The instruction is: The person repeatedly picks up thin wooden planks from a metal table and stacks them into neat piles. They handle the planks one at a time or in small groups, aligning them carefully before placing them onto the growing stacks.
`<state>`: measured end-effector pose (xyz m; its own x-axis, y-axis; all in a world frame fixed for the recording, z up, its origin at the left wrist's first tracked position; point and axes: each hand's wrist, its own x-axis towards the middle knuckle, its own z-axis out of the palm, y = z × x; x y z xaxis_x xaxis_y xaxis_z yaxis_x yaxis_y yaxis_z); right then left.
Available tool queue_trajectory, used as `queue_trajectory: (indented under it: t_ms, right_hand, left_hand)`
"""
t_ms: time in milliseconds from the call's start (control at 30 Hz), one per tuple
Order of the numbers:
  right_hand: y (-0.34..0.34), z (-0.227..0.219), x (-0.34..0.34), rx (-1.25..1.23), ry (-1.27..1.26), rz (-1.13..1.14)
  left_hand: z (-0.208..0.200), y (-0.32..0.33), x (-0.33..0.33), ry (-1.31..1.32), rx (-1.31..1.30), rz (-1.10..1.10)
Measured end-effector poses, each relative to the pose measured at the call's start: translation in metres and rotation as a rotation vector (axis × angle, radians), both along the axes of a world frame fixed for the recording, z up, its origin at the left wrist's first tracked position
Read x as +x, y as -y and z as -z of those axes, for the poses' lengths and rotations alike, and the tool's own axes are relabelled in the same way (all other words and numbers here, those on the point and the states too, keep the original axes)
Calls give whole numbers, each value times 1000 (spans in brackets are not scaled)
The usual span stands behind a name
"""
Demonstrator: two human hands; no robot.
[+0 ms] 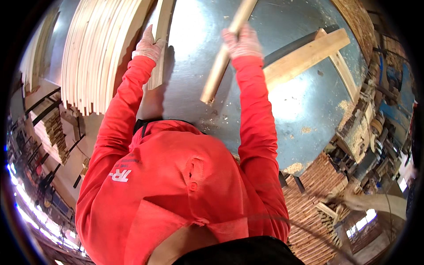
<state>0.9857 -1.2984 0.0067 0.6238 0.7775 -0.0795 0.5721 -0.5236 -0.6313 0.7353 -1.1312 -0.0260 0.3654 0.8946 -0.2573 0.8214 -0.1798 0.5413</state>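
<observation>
One wooden slat (223, 55) is clamped in the gloved right hand (243, 42) over the metal table (300, 106); its long axis runs from 1 to 7 o'clock. A second slat (160, 42) is gripped by the left hand (148, 46), lying near 12–6. Judged mid-sorting: stacked slats (95, 48) at 10 o'clock look placed; the held pair is not yet.

1. The person wears a bright red long-sleeved top with a chest pocket closed by a red button.
2. White lettering marks the top's left side.
3. The left hand (149, 45) and the right hand (244, 43) wear pale knitted gloves flecked pink.
</observation>
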Motion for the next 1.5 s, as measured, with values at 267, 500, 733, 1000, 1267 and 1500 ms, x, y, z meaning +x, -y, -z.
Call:
queue_trajectory:
  t_ms: [267,500,733,1000,1267,1500]
  right_hand:
    - [24,16,-181,-169,125,-82]
    - [26,26,-184,-152,83,38]
    - [-27,-22,-198,50,-964,-791]
    - [41,-11,42,-642,173,885]
    - [58,-29,-28,1019,-1351,580]
    - [62,-6,-100,635,-1578,505]
  left_hand:
    - [12,-4,-47,5,171,31]
    - [-60,8,-118,-609,719,298]
    - [-75,38,-97,-319,596,186]
    - [-58,26,-97,-748,388,135]
    - [-59,25,-100,-773,365,149]
    - [-70,29,-103,-707,388,187]
